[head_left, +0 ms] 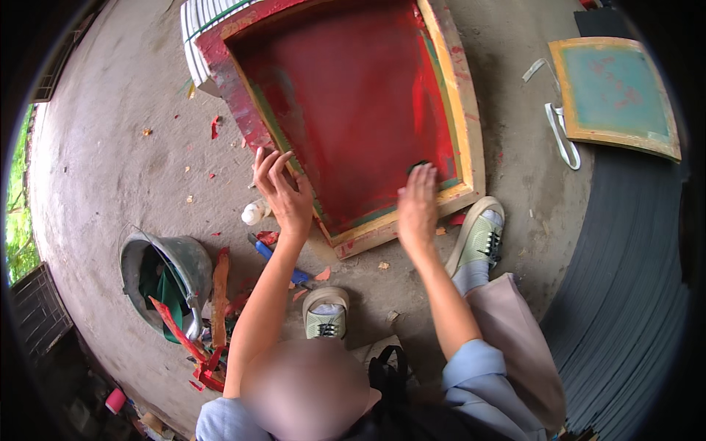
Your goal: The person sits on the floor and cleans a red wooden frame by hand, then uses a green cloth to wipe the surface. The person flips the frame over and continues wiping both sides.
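Note:
A wooden screen frame (465, 110) with a red, ink-smeared mesh (346, 110) lies tilted before me, its near end close to my feet. At the left rail, my left hand (285, 192) has its fingers apart and slightly bent, touching the frame's edge. Over the mesh's near right corner, my right hand (419, 202) presses with its fingers together and slightly blurred. A small dark thing (418, 166) shows at those fingertips; most of it is hidden, so its kind is unclear.
On the left stands a grey bucket (136, 272) with green cloth inside, beside red-stained strips (219, 294). A blue-handled tool (262, 248) and a white bottle (254, 213) lie near my left arm. Another framed screen (618, 92) rests on dark stacked sheets (618, 294) at right.

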The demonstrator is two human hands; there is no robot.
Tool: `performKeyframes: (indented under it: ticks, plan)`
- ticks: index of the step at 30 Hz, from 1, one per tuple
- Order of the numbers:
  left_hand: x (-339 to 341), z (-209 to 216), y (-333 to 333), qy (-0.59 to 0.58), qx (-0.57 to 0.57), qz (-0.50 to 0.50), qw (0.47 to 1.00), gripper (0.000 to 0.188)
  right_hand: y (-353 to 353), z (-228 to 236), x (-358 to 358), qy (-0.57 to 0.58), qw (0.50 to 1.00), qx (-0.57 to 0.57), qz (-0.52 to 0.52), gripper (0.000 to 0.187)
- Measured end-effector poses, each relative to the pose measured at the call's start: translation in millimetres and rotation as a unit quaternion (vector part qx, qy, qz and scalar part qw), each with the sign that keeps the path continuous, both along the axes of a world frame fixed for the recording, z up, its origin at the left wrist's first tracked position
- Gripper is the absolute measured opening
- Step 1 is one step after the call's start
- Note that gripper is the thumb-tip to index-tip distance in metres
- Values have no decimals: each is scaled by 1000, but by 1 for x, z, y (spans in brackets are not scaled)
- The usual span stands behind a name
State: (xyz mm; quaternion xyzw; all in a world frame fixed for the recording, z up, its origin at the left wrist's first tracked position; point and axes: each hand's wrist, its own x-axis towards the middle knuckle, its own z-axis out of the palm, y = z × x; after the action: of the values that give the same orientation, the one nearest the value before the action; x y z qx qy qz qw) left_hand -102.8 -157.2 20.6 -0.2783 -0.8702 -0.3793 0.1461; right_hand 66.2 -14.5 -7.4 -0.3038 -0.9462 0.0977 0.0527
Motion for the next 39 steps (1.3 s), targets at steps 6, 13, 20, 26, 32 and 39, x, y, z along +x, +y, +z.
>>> performKeyframes:
  ticks: [6,13,20,26,32,39]
  plan:
    - [-2,-1,-1,4,-7,9,1000,43,41,0,-1,-19,998,54,8,65]
    - [2,-1,2,0,-26,16,1000,44,-33,1,-43,56,989,-128,41,73]
    - [4,1,10,-6,-6,20,1000,40,54,4,-100,104,984,62,-131,86]
    - [-4,2,-6,-2,-24,23,999,39,34,-6,-52,-19,937,107,332,85]
    - [1,-2,5,-16,-12,7,1000,40,90,0,-107,155,981,81,82,82]
    - [-2,-2,-2,-12,12,11,1000,41,78,0,-96,-5,757,66,650,52]
